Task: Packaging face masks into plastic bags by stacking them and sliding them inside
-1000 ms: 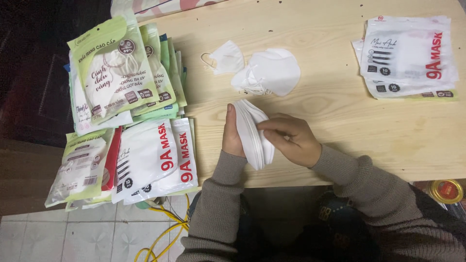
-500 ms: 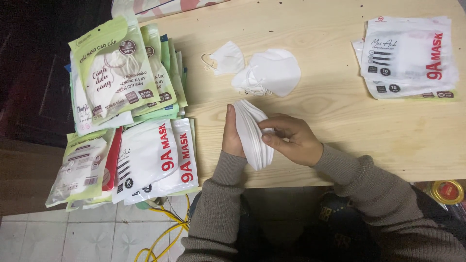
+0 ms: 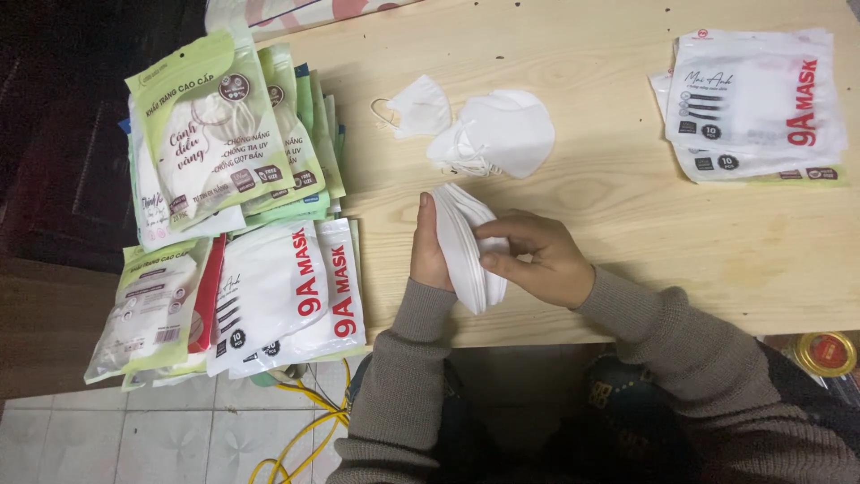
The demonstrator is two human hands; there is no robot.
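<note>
Worktop (image 3: 627, 224): pale wood, matt, with visible grain and knots.
Stack of masks (image 3: 466, 246): soft white non-woven cloth, matt — pressed between the left hand (image 3: 428, 246) and the right hand (image 3: 537, 260).
Loose masks (image 3: 493, 134): the same white fabric, dull and slightly creased.
Green packets (image 3: 224, 134): glossy plastic film — faint sheen.
White packets (image 3: 761, 108): shiny plastic, smooth.
Sleeves (image 3: 681, 350): brown-grey knitted wool, ribbed, matt.
Floor (image 3: 134, 439): smooth pale tiles.

Left of the hands, the lower packets (image 3: 170, 314) hide beneath upper ones — the yellow tin (image 3: 826, 351) right of them is cut off.
</note>
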